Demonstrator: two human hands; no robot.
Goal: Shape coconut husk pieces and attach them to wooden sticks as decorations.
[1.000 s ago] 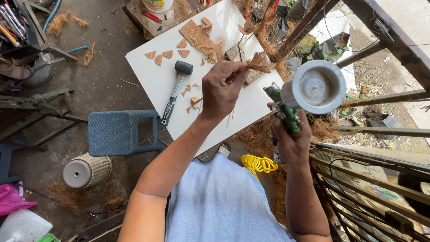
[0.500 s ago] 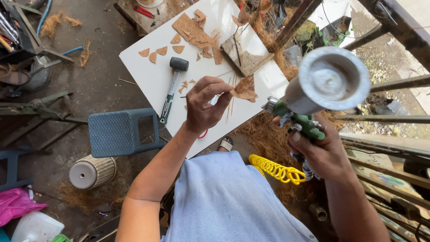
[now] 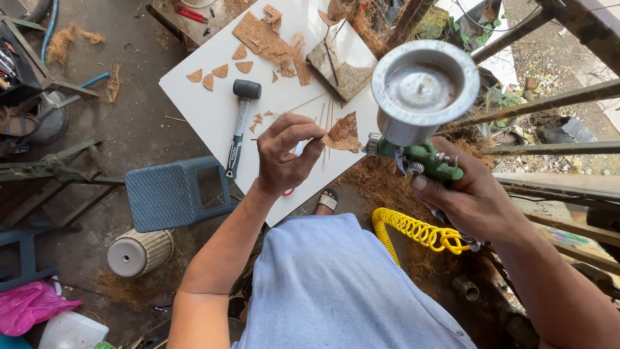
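Change: spray gun (image 3: 420,123) has come closer to the camera than a moment ago, its nozzle now just beside the brown piece (image 3: 342,132).
Left hand (image 3: 284,155): fingertips pinching the piece above the white board (image 3: 206,110).
Right hand (image 3: 471,197): fingers wrapped round the gun's grip.
Hidden: trigger finger; yellow hose (image 3: 416,229) end cut off.

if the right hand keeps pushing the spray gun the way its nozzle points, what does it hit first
Most likely the brown leaf-shaped piece pinched in the left hand. The right hand aims the green spray gun leftward, and its nozzle sits just beside that piece. Depth is hard to judge; they may be at different heights.
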